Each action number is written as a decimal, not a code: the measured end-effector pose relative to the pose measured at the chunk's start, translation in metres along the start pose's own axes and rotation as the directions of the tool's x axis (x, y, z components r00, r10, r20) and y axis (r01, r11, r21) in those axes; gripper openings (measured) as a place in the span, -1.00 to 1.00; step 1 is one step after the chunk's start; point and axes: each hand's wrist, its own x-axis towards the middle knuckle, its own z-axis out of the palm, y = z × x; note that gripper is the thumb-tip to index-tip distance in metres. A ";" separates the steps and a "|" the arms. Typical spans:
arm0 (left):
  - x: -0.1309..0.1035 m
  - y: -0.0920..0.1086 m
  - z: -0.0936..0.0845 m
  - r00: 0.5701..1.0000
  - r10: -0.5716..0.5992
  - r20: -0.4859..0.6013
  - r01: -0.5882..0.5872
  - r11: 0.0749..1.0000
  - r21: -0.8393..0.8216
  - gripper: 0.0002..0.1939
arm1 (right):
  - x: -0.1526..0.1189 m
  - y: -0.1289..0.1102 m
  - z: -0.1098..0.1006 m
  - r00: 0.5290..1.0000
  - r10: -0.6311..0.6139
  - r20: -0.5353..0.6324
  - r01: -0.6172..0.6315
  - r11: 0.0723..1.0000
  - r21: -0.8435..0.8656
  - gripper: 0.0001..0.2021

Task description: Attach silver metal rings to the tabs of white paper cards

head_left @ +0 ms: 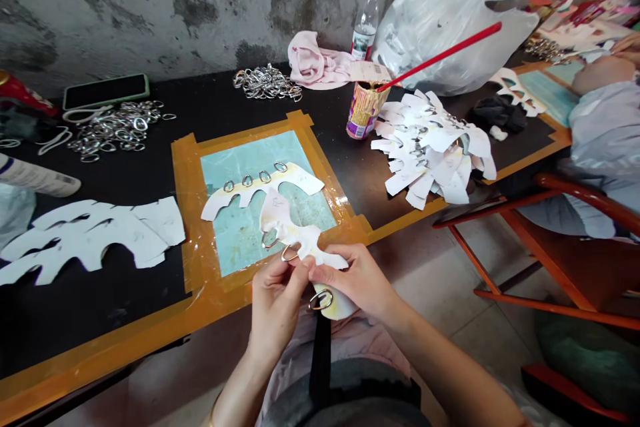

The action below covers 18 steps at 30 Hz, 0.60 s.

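Note:
Both hands meet over the table's front edge. My left hand (277, 303) is closed, thumb and fingers pinching the edge of a white scalloped piece (283, 213) near a metal ring (290, 253). My right hand (363, 280) is closed on the same piece from the right. Another metal ring (321, 299) hangs at the piece's lower end, below the fingertips. Just beyond, a second white scalloped piece (305, 179) with several rings along its upper edge lies on the taped blue sheet (270, 147). The exact contact between fingertips and ring is partly hidden.
White cut pieces (115, 233) lie at left, a heap of ringed pieces (435, 147) at right. Behind are loose rings (120, 127), more rings (267, 83), a phone (107, 91), a cup (364, 110), a bottle (367, 23) and a plastic bag (450, 27). Another person's arm (605, 113) is far right.

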 end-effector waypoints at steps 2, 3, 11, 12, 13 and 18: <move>-0.003 0.004 0.006 0.994 -0.110 -0.017 0.106 0.982 -0.158 -0.74 | -0.002 0.000 0.004 0.998 -0.057 -0.005 0.057 0.997 0.052 -0.66; -0.005 0.007 0.009 0.982 -0.184 -0.028 0.172 0.954 -0.245 -0.75 | -0.003 0.000 0.007 0.997 -0.082 -0.011 0.083 0.993 0.080 -0.66; 0.000 0.030 0.015 0.889 -0.456 0.041 0.429 0.798 -0.423 -0.73 | -0.004 0.003 0.013 0.995 -0.099 -0.013 0.100 0.990 0.097 -0.67; 0.003 0.031 0.012 0.886 -0.456 0.080 0.448 0.802 -0.395 -0.72 | -0.004 0.002 0.009 0.993 -0.108 0.037 0.107 0.994 0.035 -0.69; 0.005 0.032 0.009 0.886 -0.451 0.109 0.458 0.809 -0.368 -0.71 | -0.003 0.001 0.004 0.989 -0.107 0.104 0.111 0.993 -0.033 -0.70; 0.006 0.028 0.002 0.881 -0.455 0.127 0.471 0.830 -0.298 -0.68 | -0.001 -0.003 -0.013 0.957 -0.057 0.284 0.120 0.970 -0.210 -0.62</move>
